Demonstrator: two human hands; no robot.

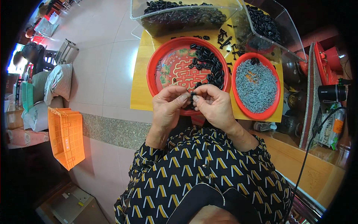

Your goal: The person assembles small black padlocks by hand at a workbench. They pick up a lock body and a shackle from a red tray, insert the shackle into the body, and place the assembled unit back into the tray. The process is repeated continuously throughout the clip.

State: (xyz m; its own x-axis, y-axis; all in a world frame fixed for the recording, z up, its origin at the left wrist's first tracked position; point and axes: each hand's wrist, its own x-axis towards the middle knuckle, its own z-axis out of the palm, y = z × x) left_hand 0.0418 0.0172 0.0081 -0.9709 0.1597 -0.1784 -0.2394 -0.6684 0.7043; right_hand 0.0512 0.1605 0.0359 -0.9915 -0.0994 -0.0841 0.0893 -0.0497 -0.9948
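Observation:
My left hand (pixel 169 105) and my right hand (pixel 215 105) meet above the near rim of a round red tray (pixel 152 61). Both hands are closed in a pinch, thumbs and fingertips on a small black part (pixel 192 96) between them. Fingers cover most of that part, so its exact kind is unclear. Inside the tray, black ring-shaped pieces (pixel 209 61) are heaped toward the right, over a patterned base. Beside it on the right, a smaller oval red tray (pixel 276 99) holds a pile of small silvery metal pieces (pixel 256 86), apparently screws.
On the yellow tabletop (pixel 140 89), a clear bin (pixel 186 18) of black pieces stands behind the round tray. Another clear bin (pixel 274 39) stands at the far right. Loose black bolt-shaped pieces (pixel 225 43) lie between. An orange crate (pixel 67 136) sits at the left; a black cable (pixel 317 132) hangs right.

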